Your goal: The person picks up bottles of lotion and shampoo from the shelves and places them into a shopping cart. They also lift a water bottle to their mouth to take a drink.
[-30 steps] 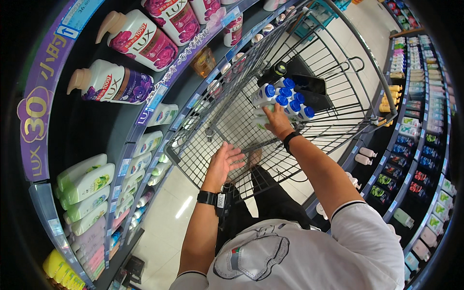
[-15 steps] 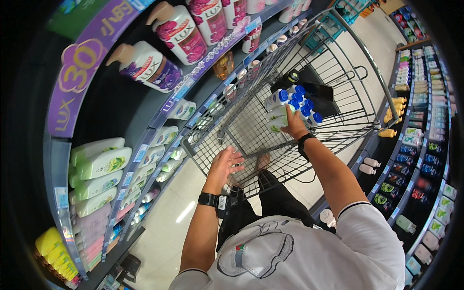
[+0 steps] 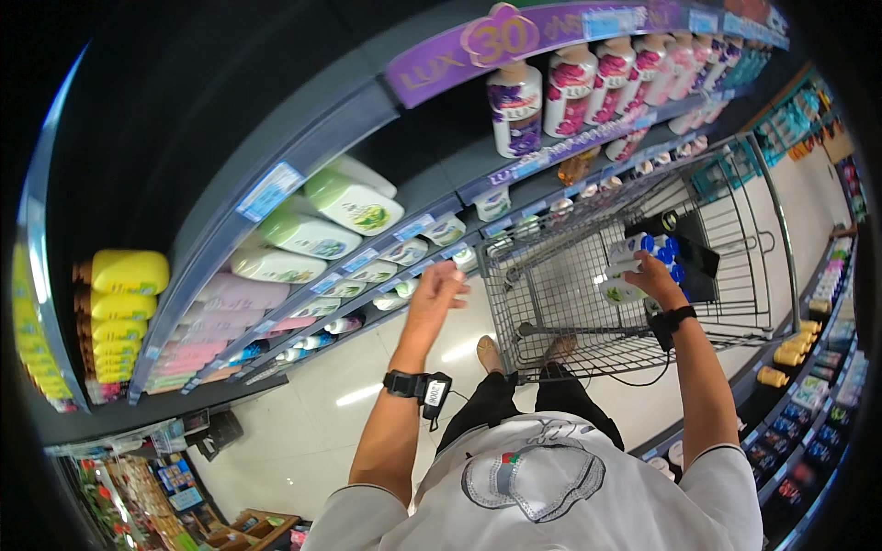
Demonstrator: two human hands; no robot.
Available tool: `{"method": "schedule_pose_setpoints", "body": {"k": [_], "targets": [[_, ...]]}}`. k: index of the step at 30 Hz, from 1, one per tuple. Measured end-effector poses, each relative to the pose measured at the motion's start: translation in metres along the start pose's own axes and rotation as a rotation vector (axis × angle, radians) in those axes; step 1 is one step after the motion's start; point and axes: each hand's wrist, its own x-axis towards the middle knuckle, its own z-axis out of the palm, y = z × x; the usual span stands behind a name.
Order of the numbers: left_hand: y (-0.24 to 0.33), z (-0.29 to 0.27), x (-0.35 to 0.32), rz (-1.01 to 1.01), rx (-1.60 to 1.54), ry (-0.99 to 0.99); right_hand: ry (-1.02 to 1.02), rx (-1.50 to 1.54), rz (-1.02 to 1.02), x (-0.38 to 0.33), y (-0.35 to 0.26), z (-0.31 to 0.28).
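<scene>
The right hand (image 3: 654, 275) grips a blue-capped bottle pack (image 3: 636, 266) over the cart (image 3: 726, 230) basket, low enough to set inside; the left hand (image 3: 439, 289), fingers loosely spread and empty, hovers just left of the cart.

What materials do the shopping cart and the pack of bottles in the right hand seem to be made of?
Shopping cart: probably steel wire with a shiny grey finish, judging by its thin, glinting grid bars. Pack of bottles, held by the right hand: likely white plastic with glossy blue caps; any wrapping is too small to tell.
</scene>
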Motion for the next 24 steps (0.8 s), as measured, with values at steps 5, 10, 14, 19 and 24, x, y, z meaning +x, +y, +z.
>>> {"method": "schedule_pose_setpoints", "body": {"k": [5, 10, 14, 19, 24], "targets": [[0.058, -0.062, -0.013, 0.334, 0.255, 0.313, -0.214, 0.163, -0.369, -0.046, -0.193, -0.025], [0.097, -0.076, 0.006, 0.503, 0.519, 0.52, -0.178, 0.372, -0.704, -0.039, -0.35, 0.0], [0.095, -0.086, 0.039, 0.483, 0.586, 0.569, -0.067, 0.322, -0.932, 0.009, -0.441, 0.035], [0.102, -0.085, 0.058, 0.257, 0.413, 0.454, -0.186, 0.07, -0.738, 0.043, -0.497, 0.047], [0.099, -0.094, 0.065, 0.265, 0.135, 0.395, -0.415, 0.09, -0.637, 0.036, -0.52, 0.047]]}}
